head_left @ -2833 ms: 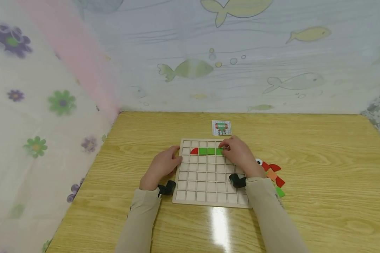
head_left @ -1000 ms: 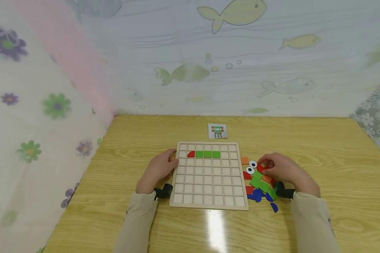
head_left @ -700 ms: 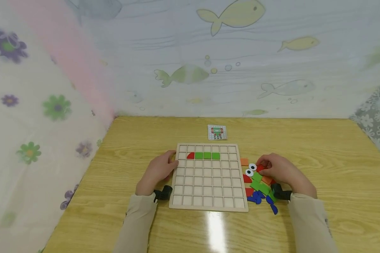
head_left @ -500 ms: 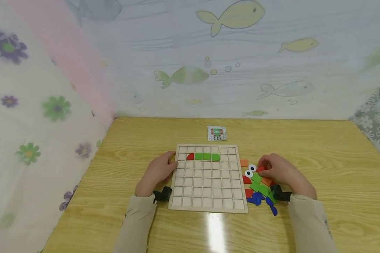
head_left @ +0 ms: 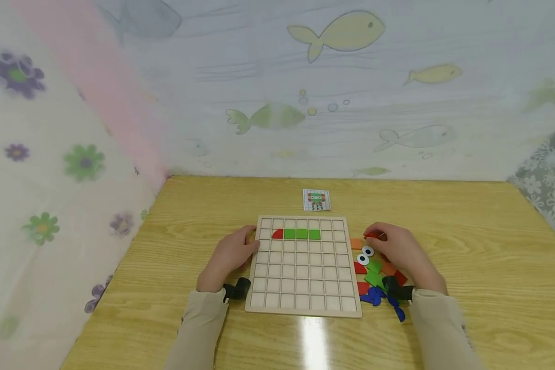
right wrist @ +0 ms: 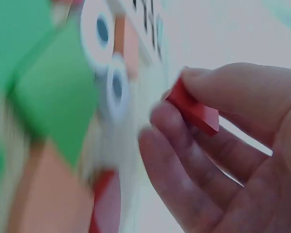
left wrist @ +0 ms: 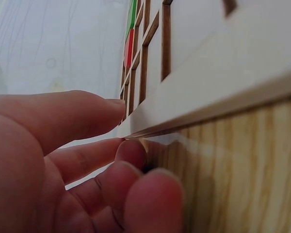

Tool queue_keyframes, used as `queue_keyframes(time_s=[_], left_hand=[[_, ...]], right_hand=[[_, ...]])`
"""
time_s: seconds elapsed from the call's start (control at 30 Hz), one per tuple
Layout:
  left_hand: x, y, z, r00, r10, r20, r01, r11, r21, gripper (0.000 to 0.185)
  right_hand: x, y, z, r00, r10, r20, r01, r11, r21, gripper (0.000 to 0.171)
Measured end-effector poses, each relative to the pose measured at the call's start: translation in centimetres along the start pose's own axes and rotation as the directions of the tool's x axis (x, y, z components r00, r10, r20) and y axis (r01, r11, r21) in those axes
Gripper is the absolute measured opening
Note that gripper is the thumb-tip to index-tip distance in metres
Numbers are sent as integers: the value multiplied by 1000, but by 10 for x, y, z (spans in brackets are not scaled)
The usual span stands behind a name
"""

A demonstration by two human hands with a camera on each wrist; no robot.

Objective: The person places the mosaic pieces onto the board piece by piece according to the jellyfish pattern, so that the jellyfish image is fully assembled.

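Note:
A wooden grid board (head_left: 300, 303) lies on the table, with a red quarter-round piece (head_left: 277, 234) and a row of green squares (head_left: 302, 234) in its second row. My left hand (head_left: 231, 254) rests against the board's left edge (left wrist: 194, 104), fingers relaxed. My right hand (head_left: 398, 252) pinches a small red piece (head_left: 373, 236) (right wrist: 191, 108) between thumb and fingers, just right of the board and above the loose pile. Two white eye discs (head_left: 365, 255) (right wrist: 104, 58) lie below that hand.
Loose green, orange, red and blue pieces (head_left: 376, 282) are heaped by the board's right edge. A small pattern card (head_left: 316, 200) lies beyond the board. Patterned cloth walls close off the back and left sides of the wooden table (head_left: 490, 288).
My right hand left the board's green row, went to the loose pile on the right, took hold of a red piece and lifted it up and left. The left hand stayed put.

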State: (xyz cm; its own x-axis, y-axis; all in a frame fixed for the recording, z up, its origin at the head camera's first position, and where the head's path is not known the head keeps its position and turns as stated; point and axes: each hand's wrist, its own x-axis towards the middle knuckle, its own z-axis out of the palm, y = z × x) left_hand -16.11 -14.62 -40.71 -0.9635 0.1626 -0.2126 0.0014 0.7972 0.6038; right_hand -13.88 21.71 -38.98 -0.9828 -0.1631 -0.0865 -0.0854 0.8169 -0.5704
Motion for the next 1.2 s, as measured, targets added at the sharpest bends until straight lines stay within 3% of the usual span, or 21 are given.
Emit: queue_keyframes(time_s=[0.2,0.57,0.93,1.2], left_hand=[[1,-1,1,1000,-5,-4,5,1000,-2,48],[-1,-2,4,1000,16,-14,-16,1000,-8,48],[0,-1,2,1000,18,-24,-18,1000,0,48],[0,-2,2,1000,15,-26,-14,1000,4,48]], right_hand=[[12,-19,13,999,-28,-43,30,999,45,17],[33,-37,34,997,52,-51,-42,983,180,15],[48,-46,46,998,48,-46,-39,983,179,12],[49,-54,47,999,17,-32,-13,992,123,12]])
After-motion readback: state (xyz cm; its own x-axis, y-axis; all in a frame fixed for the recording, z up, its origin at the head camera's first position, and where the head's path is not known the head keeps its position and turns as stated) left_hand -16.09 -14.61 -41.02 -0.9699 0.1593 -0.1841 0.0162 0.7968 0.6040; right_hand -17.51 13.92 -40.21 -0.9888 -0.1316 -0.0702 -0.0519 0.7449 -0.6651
